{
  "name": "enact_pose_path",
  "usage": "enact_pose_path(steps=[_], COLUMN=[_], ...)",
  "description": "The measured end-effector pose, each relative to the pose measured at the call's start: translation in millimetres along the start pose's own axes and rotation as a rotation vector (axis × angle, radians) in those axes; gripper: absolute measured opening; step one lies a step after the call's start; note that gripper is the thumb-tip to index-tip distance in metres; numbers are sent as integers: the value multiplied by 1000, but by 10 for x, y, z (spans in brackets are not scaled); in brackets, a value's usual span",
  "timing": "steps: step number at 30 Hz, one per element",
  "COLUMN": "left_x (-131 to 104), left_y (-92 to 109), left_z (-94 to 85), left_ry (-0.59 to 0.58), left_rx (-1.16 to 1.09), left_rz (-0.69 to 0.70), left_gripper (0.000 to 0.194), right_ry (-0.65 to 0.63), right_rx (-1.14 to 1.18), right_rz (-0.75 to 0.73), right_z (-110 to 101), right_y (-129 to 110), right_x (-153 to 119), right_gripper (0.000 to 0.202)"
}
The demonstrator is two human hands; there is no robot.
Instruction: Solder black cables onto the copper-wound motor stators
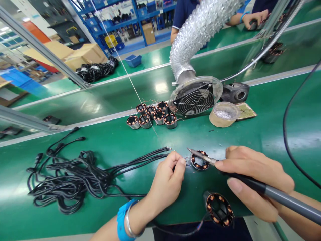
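My right hand grips a soldering iron like a pen, its metal tip pointing left, above a copper-wound motor stator. Just left of that stator, my left hand is closed in a pinch on a black cable, mostly hidden by the fingers; thin wire ends show past the fingertips. A second stator lies nearer me at the bench edge, with a cable attached. Behind my left hand, the stripped ends of several more black cables lie side by side.
Tangled black cables cover the left of the green bench. Several stators stand behind, beside a fume extractor fan with a foil duct. A round tub and iron stand sit right. A co-worker works opposite.
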State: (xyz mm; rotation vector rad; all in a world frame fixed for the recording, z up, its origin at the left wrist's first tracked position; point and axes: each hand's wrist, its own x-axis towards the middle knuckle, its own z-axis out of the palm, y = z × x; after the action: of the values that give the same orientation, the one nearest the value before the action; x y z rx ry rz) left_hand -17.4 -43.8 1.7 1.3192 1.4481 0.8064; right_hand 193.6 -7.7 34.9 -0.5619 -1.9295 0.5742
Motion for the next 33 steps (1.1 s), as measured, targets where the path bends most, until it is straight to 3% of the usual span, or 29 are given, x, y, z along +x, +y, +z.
enact_pose_path(steps=[4,8,14,19,22,26,33], left_x=[-4,0,-20,-46,-37,-3,33], left_y=[-6,51,118,106,145,211,116], left_z=[-1,-35,-82,-98,-153,-229,-195], left_ry=[-11,-68,-128,-190,-217,-164,-259], left_rx=[-13,-22,-13,-3,161,460,144], left_rz=[4,-19,33,79,137,243,43], left_gripper=[32,35,43,42,34,25,33], right_ry=[75,140,-42,-109,-152,-135,-193], right_rx=[-40,-7,-57,-75,-115,-84,-167], right_rz=[-33,25,-52,-151,-137,-90,-117], right_z=[40,147,365,479,456,397,394], right_y=[64,163,243,293,314,321,256], right_x=[-32,-79,-5,-8,-51,-116,-160], right_gripper=[35,45,22,22,23,29,26])
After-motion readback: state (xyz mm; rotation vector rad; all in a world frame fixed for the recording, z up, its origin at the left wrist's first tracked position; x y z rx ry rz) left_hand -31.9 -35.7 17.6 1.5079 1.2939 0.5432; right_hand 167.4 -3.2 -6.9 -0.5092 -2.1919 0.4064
